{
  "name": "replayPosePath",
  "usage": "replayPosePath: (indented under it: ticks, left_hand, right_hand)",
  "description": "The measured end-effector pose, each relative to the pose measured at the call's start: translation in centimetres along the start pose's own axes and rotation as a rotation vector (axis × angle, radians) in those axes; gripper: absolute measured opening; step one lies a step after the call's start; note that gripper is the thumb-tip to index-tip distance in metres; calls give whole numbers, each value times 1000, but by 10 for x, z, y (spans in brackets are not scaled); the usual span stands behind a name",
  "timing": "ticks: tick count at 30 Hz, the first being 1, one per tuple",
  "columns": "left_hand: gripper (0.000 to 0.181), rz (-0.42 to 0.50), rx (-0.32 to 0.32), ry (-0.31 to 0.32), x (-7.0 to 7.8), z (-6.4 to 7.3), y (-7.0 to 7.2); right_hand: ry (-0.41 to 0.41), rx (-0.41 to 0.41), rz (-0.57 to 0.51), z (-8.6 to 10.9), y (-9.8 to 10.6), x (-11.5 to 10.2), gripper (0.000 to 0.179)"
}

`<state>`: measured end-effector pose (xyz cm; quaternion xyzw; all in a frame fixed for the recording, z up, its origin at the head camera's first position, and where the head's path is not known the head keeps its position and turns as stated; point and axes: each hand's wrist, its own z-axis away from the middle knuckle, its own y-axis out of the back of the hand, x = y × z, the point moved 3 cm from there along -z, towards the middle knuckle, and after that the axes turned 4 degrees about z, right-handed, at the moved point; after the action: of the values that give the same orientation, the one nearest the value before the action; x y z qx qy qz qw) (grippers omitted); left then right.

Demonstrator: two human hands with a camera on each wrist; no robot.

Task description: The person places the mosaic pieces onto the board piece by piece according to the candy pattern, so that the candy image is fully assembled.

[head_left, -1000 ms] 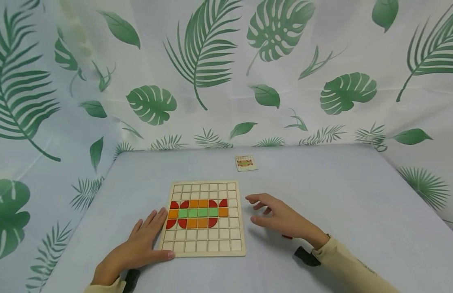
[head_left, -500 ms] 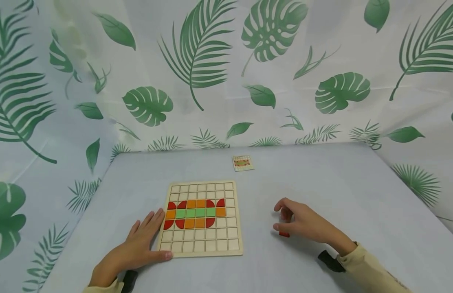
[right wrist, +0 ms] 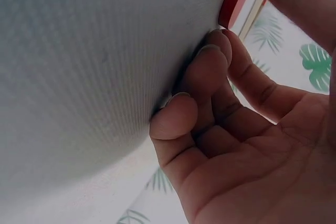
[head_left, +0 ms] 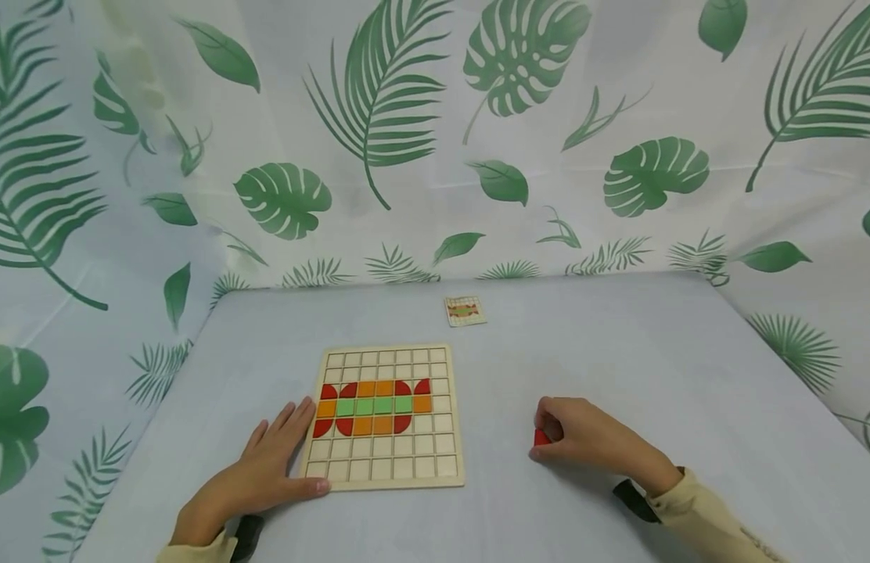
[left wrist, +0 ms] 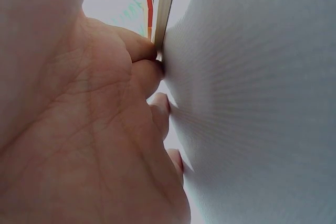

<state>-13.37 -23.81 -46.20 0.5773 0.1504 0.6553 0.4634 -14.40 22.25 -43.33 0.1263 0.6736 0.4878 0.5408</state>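
A square wooden grid board (head_left: 381, 469) lies on the table, bearing red rounded pieces, orange squares and a row of green square tiles (head_left: 364, 406). My left hand (head_left: 259, 473) rests at its left side with straight fingers, the thumb against the near left corner. In the left wrist view, fingertips meet the board's edge (left wrist: 167, 9). Right of the board, my right hand (head_left: 591, 439) holds a small red tile (head_left: 541, 438) between thumb and forefinger, low over the table. The right wrist view shows that red tile (right wrist: 234, 6) by the forefinger's tip, the other fingers curled against the cloth.
A small pattern card (head_left: 465, 310) with a similar coloured design lies beyond the board. The table cloth (head_left: 618, 336) is pale grey. A white leaf-print curtain (head_left: 421, 195) stands behind and along both sides.
My right hand has moved right and away from the board, down to the red tile, and its thumb and forefinger have closed on it. My left hand stays at the board.
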Motion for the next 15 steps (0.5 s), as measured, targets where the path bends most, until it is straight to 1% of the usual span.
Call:
replayPosePath:
  ticks: [3, 6, 9, 10, 13, 15]
  left_hand:
    - [131, 6, -6, -3, 0, 0, 0]
    - [131, 14, 3, -28, -2, 0, 1]
    - [131, 6, 15, -46, -3, 0, 1]
    - [131, 17, 18, -57, -4, 0, 1]
    - [130, 18, 17, -54, -4, 0, 0]
    - [129, 29, 16, -57, -3, 1, 0]
  right_hand:
    - [19, 13, 38, -2, -1, 0, 27]
    - [29, 11, 47, -3, -1, -1, 24]
    - [32, -3, 34, -2, 1, -2, 19]
    - [31, -10, 25, -2, 2, -3, 16]
    - [31, -26, -2, -2, 5, -5, 9]
    - [33, -33, -22, -3, 7, -5, 8]
